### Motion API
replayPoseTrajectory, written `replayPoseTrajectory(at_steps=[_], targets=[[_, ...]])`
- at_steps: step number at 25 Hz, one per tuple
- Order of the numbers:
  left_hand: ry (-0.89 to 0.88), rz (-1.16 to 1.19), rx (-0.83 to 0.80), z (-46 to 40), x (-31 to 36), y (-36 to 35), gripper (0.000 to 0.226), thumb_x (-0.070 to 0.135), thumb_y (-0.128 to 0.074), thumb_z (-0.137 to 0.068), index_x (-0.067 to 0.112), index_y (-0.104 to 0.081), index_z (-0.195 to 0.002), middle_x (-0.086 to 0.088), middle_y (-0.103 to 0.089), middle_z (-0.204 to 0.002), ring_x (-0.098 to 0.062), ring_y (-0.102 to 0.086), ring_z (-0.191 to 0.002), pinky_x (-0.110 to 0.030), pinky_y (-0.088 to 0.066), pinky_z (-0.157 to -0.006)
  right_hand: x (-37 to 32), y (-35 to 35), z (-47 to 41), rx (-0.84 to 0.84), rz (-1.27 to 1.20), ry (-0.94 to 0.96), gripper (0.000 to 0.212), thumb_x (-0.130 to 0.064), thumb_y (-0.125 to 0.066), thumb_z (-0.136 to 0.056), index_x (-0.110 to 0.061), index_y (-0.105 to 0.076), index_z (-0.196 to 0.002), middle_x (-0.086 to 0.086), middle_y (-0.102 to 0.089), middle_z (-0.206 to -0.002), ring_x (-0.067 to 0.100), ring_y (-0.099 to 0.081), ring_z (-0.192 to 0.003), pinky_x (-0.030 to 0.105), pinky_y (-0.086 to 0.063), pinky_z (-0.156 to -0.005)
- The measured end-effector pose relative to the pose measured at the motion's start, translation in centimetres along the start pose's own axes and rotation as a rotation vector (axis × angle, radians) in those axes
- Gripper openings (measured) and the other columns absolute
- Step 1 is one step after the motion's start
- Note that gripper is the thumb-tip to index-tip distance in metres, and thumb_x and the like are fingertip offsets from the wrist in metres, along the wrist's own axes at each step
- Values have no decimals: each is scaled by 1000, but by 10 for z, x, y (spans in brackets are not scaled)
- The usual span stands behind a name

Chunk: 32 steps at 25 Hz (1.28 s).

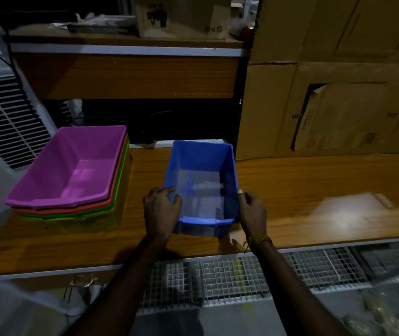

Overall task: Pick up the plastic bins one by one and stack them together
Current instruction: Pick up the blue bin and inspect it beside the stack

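Observation:
A blue plastic bin [202, 161] sits on the wooden table [302, 185], near its front edge at the centre. My left hand [161, 210] grips the bin's near left corner, fingers curled over the rim. On the near right corner my right hand [253, 210] holds the rim the same way. To the left stands a stack of nested bins [72, 190]: a pink bin [80, 166] on top, then orange, green and yellow ones beneath it. The stack is apart from the blue bin.
A white appliance with a grille [4, 122] stands at the far left beside the stack. Cardboard boxes [334, 93] fill the back right. A wooden shelf [126, 69] hangs over the table's rear. Wire mesh racks [254, 270] lie below the table's front edge.

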<state>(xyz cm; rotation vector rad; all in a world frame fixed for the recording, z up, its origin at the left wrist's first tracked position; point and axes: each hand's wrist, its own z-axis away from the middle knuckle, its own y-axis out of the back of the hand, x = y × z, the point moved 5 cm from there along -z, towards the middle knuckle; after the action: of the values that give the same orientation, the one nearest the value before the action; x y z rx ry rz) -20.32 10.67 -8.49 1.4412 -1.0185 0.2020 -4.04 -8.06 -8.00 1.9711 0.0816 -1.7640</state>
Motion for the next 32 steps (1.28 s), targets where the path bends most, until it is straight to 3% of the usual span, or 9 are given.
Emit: replayPoseTrajectory(at_steps=[4, 8, 13, 16, 20, 25, 28, 32], targets=[[72, -28, -47, -18, 12, -6, 36, 33, -62, -89, 22, -65, -124, -10, -59, -131, -34, -53, -120, -41, -43, -101, 1, -16, -14, -22, 23, 26, 28, -38, -50, -99, -18, -68, -110, 9, -69, -107, 22, -67, -96, 43, -61, -77], [76, -25, 21, -21, 20, -6, 35, 34, -62, -86, 25, -68, -119, -11, -63, -126, -34, -57, -115, -41, -47, -98, 6, -29, -21, 42, 109, 25, 61, -65, -32, -86, -25, -65, -119, 10, -63, -111, 27, -62, -103, 49, -58, -83], [55, -47, 136, -35, 44, 20, 34, 45, -54, -80, 34, -71, -107, -8, -68, -113, -33, -61, -105, -44, -50, -91, -23, -31, -28, 77, 118, 62, 63, -67, -28, -88, -26, -63, -122, 14, -64, -106, 33, -62, -99, 51, -56, -82], [-23, 17, 196, -46, 58, 52, 45, 53, -42, -76, 36, -70, -107, -5, -69, -108, -31, -61, -104, -44, -49, -92, -67, -25, -22, 105, 71, 88, 52, -58, -39, -93, -25, -62, -126, 16, -60, -114, 30, -58, -105, 47, -55, -86], [-151, 110, 313, -63, 70, 128, 41, 50, -46, -80, 36, -70, -110, -2, -67, -116, -25, -61, -106, -43, -51, -92, -148, -26, -1, 151, -16, 240, 45, -49, -47, -95, -25, -59, -131, 9, -55, -120, 26, -57, -111, 44, -54, -92], [-264, 205, 503, -71, 51, 242, 35, 49, -49, -83, 35, -72, -106, -1, -69, -114, -20, -62, -107, -38, -52, -87, -238, -62, 51, 142, -96, 362, 37, -32, -52, -100, -18, -58, -134, 10, -50, -128, 12, -47, -109, 14, -39, -83], [-277, 244, 586, -72, 20, 297, 35, 47, -51, -85, 32, -74, -106, 0, -71, -112, -16, -64, -105, -25, -48, -81, -269, -105, 83, 117, -146, 413, 36, -31, -53, -99, -18, -58, -133, 10, -49, -127, 19, -51, -116, 28, -49, -92], [-251, 241, 620, -70, -29, 340, 35, 44, -51, -86, 29, -75, -105, 1, -73, -108, -17, -66, -101, -25, -44, -74, -281, -161, 110, 98, -191, 435, 33, -31, -54, -97, -19, -62, -128, 11, -53, -122, 26, -58, -112, 45, -55, -92]])
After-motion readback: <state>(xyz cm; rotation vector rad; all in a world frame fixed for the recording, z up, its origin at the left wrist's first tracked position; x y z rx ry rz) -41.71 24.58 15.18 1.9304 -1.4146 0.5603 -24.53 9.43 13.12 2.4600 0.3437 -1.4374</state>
